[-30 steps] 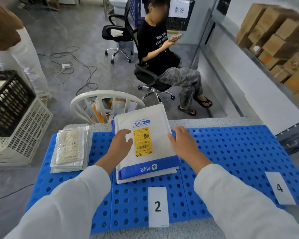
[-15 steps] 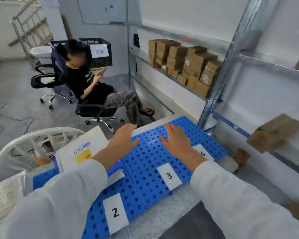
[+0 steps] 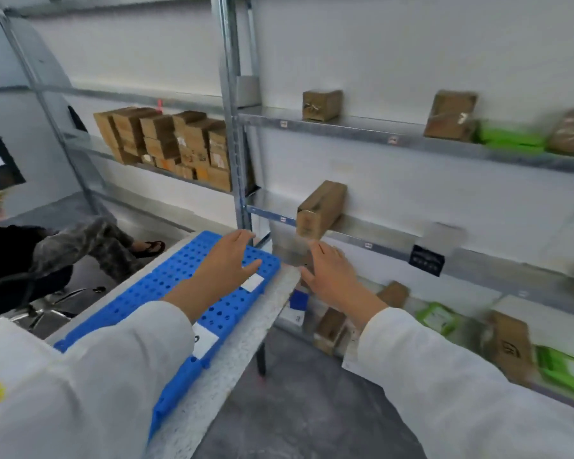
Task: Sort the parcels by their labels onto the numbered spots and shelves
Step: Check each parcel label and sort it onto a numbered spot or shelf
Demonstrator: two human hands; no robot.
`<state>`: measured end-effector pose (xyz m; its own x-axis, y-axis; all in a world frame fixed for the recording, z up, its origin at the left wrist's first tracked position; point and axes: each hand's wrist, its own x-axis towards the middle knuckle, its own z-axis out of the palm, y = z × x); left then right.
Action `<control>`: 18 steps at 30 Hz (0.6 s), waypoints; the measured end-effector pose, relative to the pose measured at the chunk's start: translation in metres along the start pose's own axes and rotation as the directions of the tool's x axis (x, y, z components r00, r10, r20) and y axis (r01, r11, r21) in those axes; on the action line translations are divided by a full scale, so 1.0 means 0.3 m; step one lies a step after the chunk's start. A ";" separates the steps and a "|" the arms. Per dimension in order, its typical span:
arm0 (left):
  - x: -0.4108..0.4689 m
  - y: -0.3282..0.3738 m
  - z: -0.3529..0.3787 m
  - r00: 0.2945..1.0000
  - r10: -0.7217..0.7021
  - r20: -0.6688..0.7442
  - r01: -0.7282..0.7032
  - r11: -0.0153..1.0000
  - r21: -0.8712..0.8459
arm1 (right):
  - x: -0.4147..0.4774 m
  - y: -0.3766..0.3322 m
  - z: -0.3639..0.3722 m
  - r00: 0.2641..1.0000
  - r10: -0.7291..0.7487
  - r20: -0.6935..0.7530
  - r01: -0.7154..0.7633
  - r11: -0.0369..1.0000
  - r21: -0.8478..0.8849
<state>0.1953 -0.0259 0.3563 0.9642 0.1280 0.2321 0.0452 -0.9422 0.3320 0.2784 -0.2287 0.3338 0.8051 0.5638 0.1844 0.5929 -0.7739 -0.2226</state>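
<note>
While left hand (image 3: 227, 260) hovers released over mat (image 3: 173, 279) | right hand (image 3: 332, 279) released past table edge (image 3: 269, 313)

place: parcel sorting room | evidence: metal shelving (image 3: 411, 137) with cardboard boxes (image 3: 166, 144), blue perforated mat (image 3: 179, 286) bearing label cards

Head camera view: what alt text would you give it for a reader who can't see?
A person's two empty, open hands, left hand over a blue perforated mat and right hand past the table edge, extend toward metal shelves holding brown cardboard boxes and green packs. Another person sits at far left.
</note>
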 end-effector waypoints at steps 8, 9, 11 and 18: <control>0.057 0.415 0.199 0.974 0.213 0.080 -0.208 0.976 -0.059 | -0.310 0.356 -0.095 0.970 0.233 -0.065 -0.231 0.972 0.030; 0.063 0.464 0.219 0.967 0.237 0.097 -0.231 0.971 -0.066 | -0.346 0.398 -0.104 0.962 0.266 -0.067 -0.264 0.964 0.037; 0.087 0.557 0.258 0.951 0.288 0.114 -0.281 0.957 -0.076 | -0.414 0.475 -0.127 0.944 0.323 -0.067 -0.322 0.946 0.032; 0.136 0.811 0.384 0.893 0.412 0.183 -0.399 0.911 -0.103 | -0.601 0.680 -0.180 0.872 0.475 -0.121 -0.475 0.880 0.031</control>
<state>0.2757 -0.2856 0.3412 0.9272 -0.3300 0.1770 -0.3704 -0.8776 0.3044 0.2532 -0.5040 0.3069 0.9813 0.0894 0.1705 0.1401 -0.9392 -0.3134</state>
